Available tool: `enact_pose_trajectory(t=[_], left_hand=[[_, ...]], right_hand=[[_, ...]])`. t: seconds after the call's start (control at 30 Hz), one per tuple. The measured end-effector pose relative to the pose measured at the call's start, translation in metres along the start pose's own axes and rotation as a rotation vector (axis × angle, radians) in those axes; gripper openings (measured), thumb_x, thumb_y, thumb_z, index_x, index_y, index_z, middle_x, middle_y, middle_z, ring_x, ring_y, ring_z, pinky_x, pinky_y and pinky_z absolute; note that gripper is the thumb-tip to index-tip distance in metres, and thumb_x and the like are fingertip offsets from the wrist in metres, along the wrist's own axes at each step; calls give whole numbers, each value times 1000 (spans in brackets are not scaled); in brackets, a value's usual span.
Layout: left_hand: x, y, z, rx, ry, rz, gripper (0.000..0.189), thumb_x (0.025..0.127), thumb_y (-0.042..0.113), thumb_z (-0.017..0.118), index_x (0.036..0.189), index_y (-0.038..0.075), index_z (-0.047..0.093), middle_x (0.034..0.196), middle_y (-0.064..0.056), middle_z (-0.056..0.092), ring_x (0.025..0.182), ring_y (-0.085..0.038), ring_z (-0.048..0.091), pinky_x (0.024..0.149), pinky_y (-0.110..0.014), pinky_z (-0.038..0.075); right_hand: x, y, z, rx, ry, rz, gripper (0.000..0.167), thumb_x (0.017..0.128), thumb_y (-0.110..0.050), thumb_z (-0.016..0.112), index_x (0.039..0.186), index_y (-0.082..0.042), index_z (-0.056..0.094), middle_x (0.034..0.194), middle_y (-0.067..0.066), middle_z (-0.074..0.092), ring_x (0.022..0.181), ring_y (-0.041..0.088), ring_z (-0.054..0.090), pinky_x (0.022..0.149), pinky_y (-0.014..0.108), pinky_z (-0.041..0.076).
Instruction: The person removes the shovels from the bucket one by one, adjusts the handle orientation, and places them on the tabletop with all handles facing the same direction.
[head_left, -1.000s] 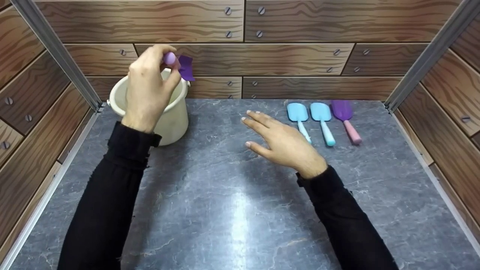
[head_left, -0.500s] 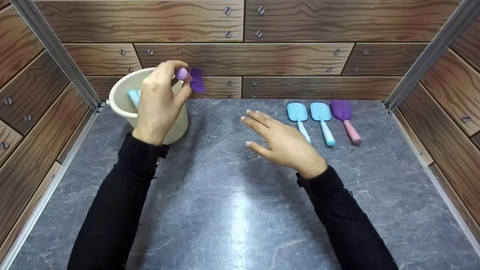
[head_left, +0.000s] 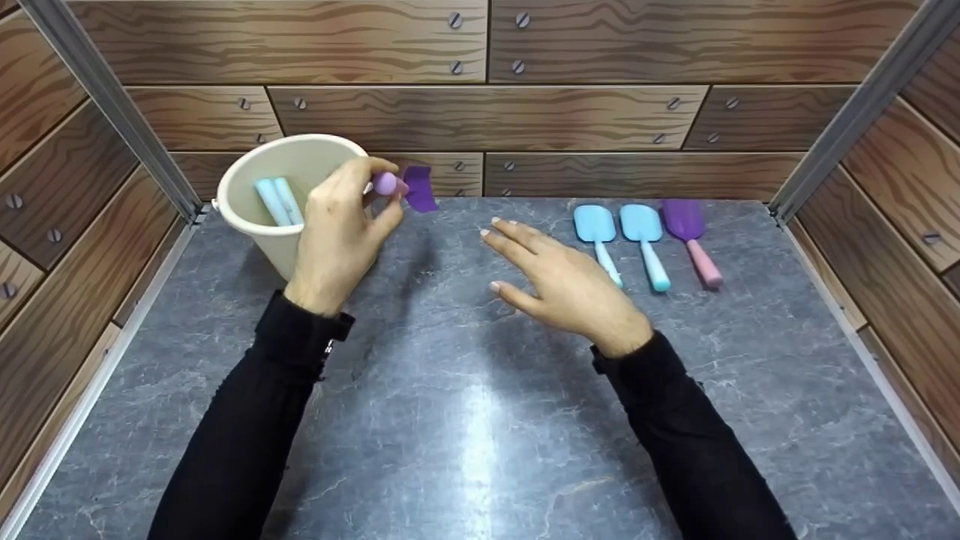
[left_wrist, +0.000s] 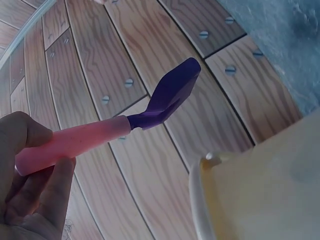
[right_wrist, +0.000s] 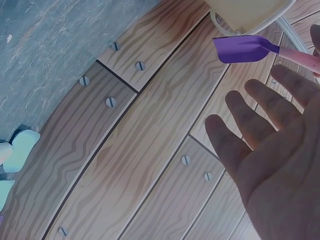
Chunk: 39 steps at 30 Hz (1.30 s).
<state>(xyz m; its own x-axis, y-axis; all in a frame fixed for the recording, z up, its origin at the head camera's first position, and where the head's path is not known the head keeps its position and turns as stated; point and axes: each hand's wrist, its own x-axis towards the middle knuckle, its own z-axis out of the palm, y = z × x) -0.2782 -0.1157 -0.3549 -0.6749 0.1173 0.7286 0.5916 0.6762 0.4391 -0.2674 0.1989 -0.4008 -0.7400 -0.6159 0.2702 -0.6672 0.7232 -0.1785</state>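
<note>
My left hand [head_left: 337, 232] grips the pink handle of a toy shovel [left_wrist: 170, 92] with a purple blade. In the head view the shovel is held at the right side of a cream bucket [head_left: 262, 234], its blade pointing away to the right. Two light blue handles [head_left: 279, 201] show inside the bucket, their lower parts hidden. My right hand [head_left: 574, 289] hovers over the middle of the table with fingers straight and spread, palm down, holding nothing. The right wrist view shows its palm [right_wrist: 285, 165] side with the purple blade beyond the fingers.
Right of my right hand lie two light blue shovels [head_left: 595, 223] [head_left: 642, 223] and a purple shovel with a pink handle [head_left: 703, 264], in a row near the back wall. Wood-patterned walls [head_left: 600, 120] enclose the grey marbled table [head_left: 420, 450] on three sides.
My left hand has moved from above the bucket to the right and toward me, carrying the purple shovel. The blue handles in the bucket have come into sight. My right hand has stayed in place.
</note>
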Motion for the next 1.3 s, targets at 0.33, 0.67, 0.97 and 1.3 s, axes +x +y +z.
enact_pose_trajectory(t=[0.33, 0.67, 0.97, 1.3], left_hand=[[-16, -1, 9, -68, -65, -48, 26, 102, -2, 83, 127, -4, 77, 123, -18, 84, 120, -33, 83, 109, -42, 72], [-31, -1, 21, -108, -83, -4, 21, 100, -3, 85, 120, -1, 76, 118, -15, 84, 114, -28, 84, 103, -36, 73], [-43, 2, 31, -140, -90, -2, 19, 101, 0, 86, 116, 0, 75, 115, -15, 80, 110, -27, 83, 98, -32, 74], [-53, 2, 41, -210, -110, -76, 19, 99, 3, 87, 114, 2, 75, 112, -14, 80, 106, -25, 76, 91, -30, 75]], right_hand=[[2, 0, 5, 34, 41, -23, 71, 119, -43, 69, 181, -15, 46, 187, 13, 48, 171, 37, 53, 138, 59, 51], [7, -1, 20, 85, 185, -108, 68, 116, -26, 77, 176, -8, 52, 179, 17, 58, 161, 38, 64, 134, 54, 56], [12, -6, 31, 119, 299, -133, 63, 111, -18, 83, 168, -5, 60, 168, 19, 68, 150, 40, 72, 130, 53, 61], [15, -7, 40, 174, 308, -127, 60, 110, -16, 84, 165, -3, 64, 164, 23, 71, 150, 42, 73, 129, 53, 61]])
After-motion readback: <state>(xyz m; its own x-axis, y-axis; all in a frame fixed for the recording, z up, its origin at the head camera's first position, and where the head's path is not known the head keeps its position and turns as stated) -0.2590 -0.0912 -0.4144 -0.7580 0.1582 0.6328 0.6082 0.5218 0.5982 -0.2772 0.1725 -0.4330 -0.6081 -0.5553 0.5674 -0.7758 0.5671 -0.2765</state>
